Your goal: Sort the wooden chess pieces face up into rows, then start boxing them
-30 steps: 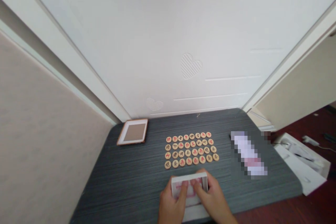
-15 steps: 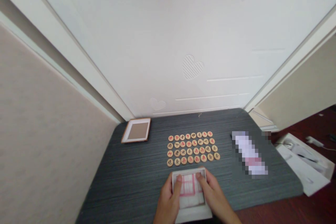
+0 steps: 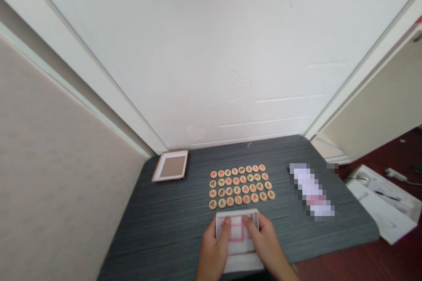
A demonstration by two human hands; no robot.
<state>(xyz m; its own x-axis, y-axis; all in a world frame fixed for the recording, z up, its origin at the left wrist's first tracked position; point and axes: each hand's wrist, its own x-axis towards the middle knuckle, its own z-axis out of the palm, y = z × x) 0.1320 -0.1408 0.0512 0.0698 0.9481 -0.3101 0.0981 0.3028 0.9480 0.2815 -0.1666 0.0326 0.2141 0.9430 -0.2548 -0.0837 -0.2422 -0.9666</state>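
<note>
A white shallow box (image 3: 238,215) lies at the near edge of the dark table (image 3: 165,224). Inside it is a folded white sheet with red lines (image 3: 236,231). My left hand (image 3: 214,248) grips the box's left side with fingers pressing into the sheet. My right hand (image 3: 267,246) does the same on the right side. Just beyond the box, several round wooden chess pieces (image 3: 241,186) with red and black characters lie in neat rows.
A white box lid with a brown inside (image 3: 171,166) lies at the table's far left. A blurred white object (image 3: 311,191) rests on the right part of the table. White cartons (image 3: 382,202) sit on the dark red floor to the right. A white door stands behind the table.
My fingers have shifted on the sheet inside the box, which was tilted up a second ago and now lies flatter. The chess pieces have not moved.
</note>
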